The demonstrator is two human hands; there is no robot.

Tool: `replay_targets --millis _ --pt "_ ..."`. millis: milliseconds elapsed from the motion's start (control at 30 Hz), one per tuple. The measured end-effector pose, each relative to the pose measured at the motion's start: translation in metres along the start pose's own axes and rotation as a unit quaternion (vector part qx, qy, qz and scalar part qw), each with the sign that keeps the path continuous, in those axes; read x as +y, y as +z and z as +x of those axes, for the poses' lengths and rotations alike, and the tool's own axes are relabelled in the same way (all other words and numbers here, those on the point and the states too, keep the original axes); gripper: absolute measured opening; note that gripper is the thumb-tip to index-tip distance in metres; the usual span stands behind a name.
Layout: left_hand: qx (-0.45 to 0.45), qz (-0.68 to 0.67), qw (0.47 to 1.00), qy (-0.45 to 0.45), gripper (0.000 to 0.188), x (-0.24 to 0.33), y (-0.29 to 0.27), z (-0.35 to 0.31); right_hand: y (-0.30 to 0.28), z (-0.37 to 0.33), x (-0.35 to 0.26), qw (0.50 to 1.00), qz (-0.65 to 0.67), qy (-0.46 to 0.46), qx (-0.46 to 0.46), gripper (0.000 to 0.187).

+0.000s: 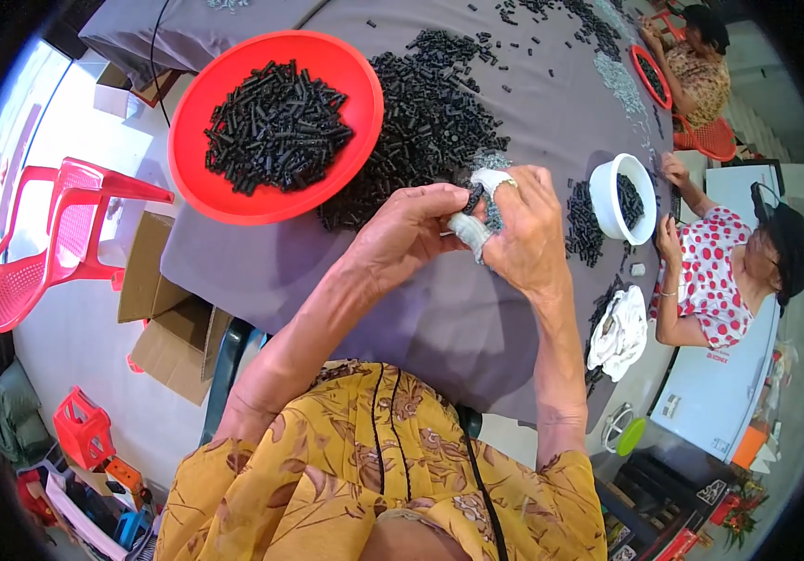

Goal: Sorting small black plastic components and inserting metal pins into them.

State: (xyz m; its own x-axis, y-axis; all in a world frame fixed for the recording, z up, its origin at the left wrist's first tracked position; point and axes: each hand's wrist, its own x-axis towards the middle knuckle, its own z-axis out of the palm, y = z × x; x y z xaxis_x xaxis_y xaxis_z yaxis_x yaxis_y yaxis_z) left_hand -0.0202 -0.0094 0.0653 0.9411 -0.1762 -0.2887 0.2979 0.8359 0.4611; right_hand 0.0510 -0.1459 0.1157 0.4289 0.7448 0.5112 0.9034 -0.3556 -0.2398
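Over the near edge of the table my two hands meet. My left hand (407, 224) is closed, its thumb and fingers pinching a small black cylindrical piece (473, 198). My right hand (531, 234) curls against it from the other side, with white wrapping (492, 179) on its fingers. Small grey bits show between the hands; the right fingertips partly hide what they grip. Just beyond lies a large heap of black cylindrical pieces (439, 93), with small clear-grey parts (486, 161) at its near edge. To the left, a round red tray (191, 140) holds many more black pieces.
A grey cloth covers the table (355, 313). At the right stand a white bowl (605, 201) of black pieces and a crumpled white cloth (619, 332). Two people work along the right side. A red chair (65, 220) and cardboard box (173, 323) are at left.
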Motion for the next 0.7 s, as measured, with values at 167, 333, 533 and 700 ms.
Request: replay_targets --millis 167,333,533,700 --pt "-0.021 -0.021 1.0 0.005 0.009 -0.0022 -0.0002 0.0017 -0.0026 -0.0003 -0.0013 1.0 0.007 0.006 -0.004 0.029" --pt "-0.009 -0.033 0.999 0.003 0.009 0.0 0.0039 0.0017 -0.0031 0.0018 -0.0029 1.0 0.005 0.013 0.017 0.029" --pt "-0.022 -0.032 0.999 0.007 0.008 -0.0009 0.0008 0.0018 -0.0044 0.001 -0.003 1.0 0.018 0.016 -0.006 0.032" --pt "-0.02 -0.044 0.999 0.005 0.008 -0.0005 0.0015 0.0009 -0.0018 0.001 0.0009 0.999 0.042 0.004 -0.006 0.033"
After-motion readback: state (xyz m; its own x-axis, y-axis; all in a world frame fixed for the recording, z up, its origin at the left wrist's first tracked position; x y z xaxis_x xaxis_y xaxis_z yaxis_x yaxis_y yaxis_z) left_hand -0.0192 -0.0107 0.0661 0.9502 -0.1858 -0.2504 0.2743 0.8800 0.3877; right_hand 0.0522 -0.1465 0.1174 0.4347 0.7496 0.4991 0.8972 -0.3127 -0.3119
